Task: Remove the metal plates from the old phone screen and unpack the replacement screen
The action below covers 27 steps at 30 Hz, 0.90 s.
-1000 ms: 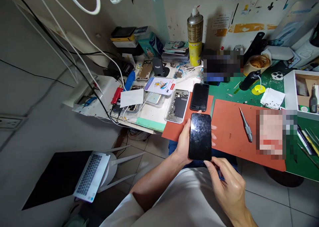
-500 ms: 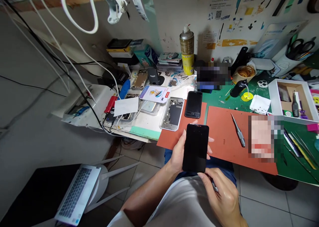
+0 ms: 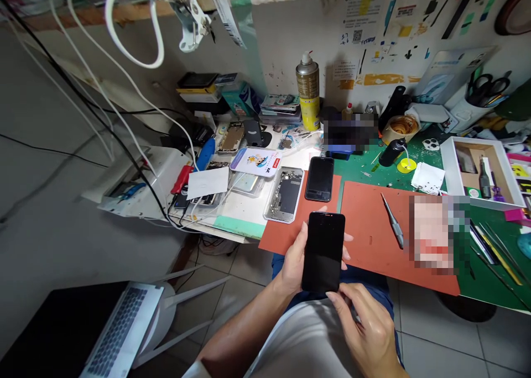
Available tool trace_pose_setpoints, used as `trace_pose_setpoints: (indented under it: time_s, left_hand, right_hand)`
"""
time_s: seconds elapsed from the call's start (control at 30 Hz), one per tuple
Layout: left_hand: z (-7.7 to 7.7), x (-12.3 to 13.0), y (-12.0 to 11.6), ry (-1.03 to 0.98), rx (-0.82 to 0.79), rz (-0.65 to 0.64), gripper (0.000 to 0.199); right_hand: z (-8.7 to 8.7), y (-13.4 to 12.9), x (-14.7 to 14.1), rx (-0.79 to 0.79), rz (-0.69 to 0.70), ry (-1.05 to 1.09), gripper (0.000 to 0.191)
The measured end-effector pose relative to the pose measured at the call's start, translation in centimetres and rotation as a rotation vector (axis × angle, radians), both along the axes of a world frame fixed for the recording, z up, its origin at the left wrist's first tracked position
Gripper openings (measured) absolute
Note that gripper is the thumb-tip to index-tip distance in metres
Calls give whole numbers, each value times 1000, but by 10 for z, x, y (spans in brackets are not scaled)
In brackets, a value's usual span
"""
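Note:
A black phone (image 3: pixel 323 252) with a dark screen is held over my lap, just in front of the bench. My left hand (image 3: pixel 295 256) wraps round it from the left and behind, fingertips showing past its right edge. At the phone's lower right corner, my right hand (image 3: pixel 365 323) has thumb and index finger pressed to the edge. A second black phone (image 3: pixel 319 179) lies on the orange mat (image 3: pixel 357 223). Beside it on the left is an opened phone housing (image 3: pixel 284 194) with its inner parts showing.
A grey pen-like tool (image 3: pixel 392 221) lies on the mat's right part. Farther right are tweezers (image 3: pixel 500 251) and a white box (image 3: pixel 516 190). A spray can (image 3: pixel 308 93) stands behind; a laptop (image 3: pixel 120 328) sits lower left on a chair.
The view has tilted slightly, so the bench items appear a little lower. Both hands keep nearly the same hold on the phone.

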<state>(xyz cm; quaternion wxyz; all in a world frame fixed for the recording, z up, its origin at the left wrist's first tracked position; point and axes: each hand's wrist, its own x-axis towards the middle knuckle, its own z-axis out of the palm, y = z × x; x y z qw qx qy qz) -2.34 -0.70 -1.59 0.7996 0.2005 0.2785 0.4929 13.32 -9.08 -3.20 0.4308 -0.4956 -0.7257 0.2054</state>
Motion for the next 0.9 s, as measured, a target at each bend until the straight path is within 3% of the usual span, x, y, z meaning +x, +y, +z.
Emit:
trace_pose_setpoints:
  time_s: [0.2,0.33,0.4,0.47,0.53,0.6,0.7,0.9]
  left_hand:
    - [6,12,0,241,42,125,78]
    - [4,18,1,468,46,151,76]
    - [5,16,3,550,37,205,67]
    - [6,11,5,576,4,248,52]
    - [7,5,6,566,-35,238,41]
    - [7,2,5,558,-57,206,39]
    - [5,0,4,565,-69,186,41]
    - [2,1,6,551,-94,177,46]
  right_hand:
    - [6,3,-2,159,-68,-82,30]
    - [8,5,-5,91,-87,-57,34]
    - [6,4,0,-43,-128,82,28]
    - [1,4,7,-303,-177,313,24]
    - [-5,3,15,-609,-182,573,31]
    - [-9,3,20,-809,-152,787,42]
    - [-11,4,22,-907,-128,939,46]
    - [-3,7,19,-965,-133,1024,46]
